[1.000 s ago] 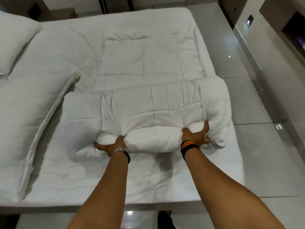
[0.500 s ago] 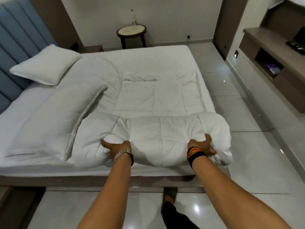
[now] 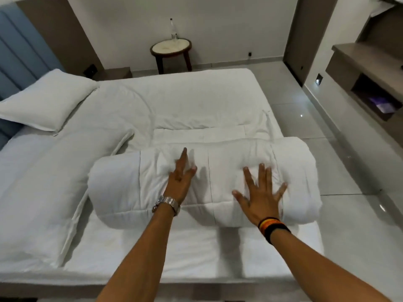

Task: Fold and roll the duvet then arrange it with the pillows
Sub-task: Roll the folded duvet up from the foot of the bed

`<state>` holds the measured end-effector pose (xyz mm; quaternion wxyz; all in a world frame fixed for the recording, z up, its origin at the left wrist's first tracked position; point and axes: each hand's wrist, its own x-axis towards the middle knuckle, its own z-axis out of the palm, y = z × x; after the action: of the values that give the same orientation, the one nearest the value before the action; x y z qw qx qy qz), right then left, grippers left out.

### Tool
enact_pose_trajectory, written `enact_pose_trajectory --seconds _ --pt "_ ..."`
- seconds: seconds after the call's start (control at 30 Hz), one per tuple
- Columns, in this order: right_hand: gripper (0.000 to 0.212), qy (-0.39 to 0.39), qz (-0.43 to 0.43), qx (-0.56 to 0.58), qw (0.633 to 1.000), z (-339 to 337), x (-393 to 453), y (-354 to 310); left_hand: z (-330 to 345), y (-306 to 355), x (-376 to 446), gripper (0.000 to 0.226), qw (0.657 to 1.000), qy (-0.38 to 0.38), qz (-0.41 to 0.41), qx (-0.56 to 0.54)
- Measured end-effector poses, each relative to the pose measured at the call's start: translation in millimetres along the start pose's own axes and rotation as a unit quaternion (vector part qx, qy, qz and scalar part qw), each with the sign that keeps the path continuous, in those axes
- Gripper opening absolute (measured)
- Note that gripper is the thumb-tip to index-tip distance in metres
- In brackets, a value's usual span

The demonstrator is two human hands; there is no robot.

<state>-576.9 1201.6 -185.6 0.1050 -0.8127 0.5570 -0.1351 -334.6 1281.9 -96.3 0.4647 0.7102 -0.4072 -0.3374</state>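
Observation:
The white quilted duvet (image 3: 122, 184) lies across the bed as a thick roll, with a short flat strip of it still spread beyond the roll. My left hand (image 3: 180, 179), with a metal watch at the wrist, rests flat and open on the roll's top left of centre. My right hand (image 3: 259, 192), with striped bands at the wrist, lies with fingers spread on the roll right of centre. A long pillow (image 3: 39, 192) lies along the left side of the bed. A second pillow (image 3: 48, 99) leans by the blue headboard.
The bed (image 3: 196, 253) has a white sheet and its near edge is just below my arms. A round side table (image 3: 171, 49) with a bottle (image 3: 173, 29) stands at the far wall. A shelf unit (image 3: 370, 68) lines the right wall above the tiled floor (image 3: 349, 203).
The roll has turned over away from me and grown thicker. My hands left their grip on its near edge and now lie flat on top with fingers spread.

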Motion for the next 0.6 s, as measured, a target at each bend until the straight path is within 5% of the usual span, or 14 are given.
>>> enact_pose_trajectory --seconds 0.07,0.13,0.3,0.4,0.47,0.53,0.6 --pt "0.08 -0.032 0.038 -0.041 0.998 22.0 40.7 8.6 12.6 -28.1 31.8 0.062 0.984 0.04 0.058 0.163" --pt "0.081 -0.07 0.078 -0.065 0.992 31.6 81.0 14.2 21.9 -51.9 44.6 0.061 0.927 0.115 0.111 0.34" --pt "0.084 -0.155 0.108 -0.042 0.981 56.7 144.4 24.4 37.6 -120.7 77.4 0.071 0.86 0.112 -0.003 0.499" --pt "0.074 -0.095 0.072 0.007 0.993 50.1 146.5 23.5 32.3 -119.5 116.5 0.073 0.879 0.062 -0.084 0.465" --pt "0.071 0.015 0.071 0.067 0.995 40.2 114.7 20.7 25.8 -115.5 117.2 0.072 0.891 0.107 -0.099 0.429" --pt "0.087 0.067 0.198 0.136 0.968 35.4 69.9 17.7 19.1 -109.8 99.2 0.07 0.891 0.253 -0.17 0.336" --pt "0.115 0.037 0.421 0.266 0.867 37.8 38.5 13.8 15.8 -115.9 70.1 0.088 0.845 0.387 -0.328 0.169"
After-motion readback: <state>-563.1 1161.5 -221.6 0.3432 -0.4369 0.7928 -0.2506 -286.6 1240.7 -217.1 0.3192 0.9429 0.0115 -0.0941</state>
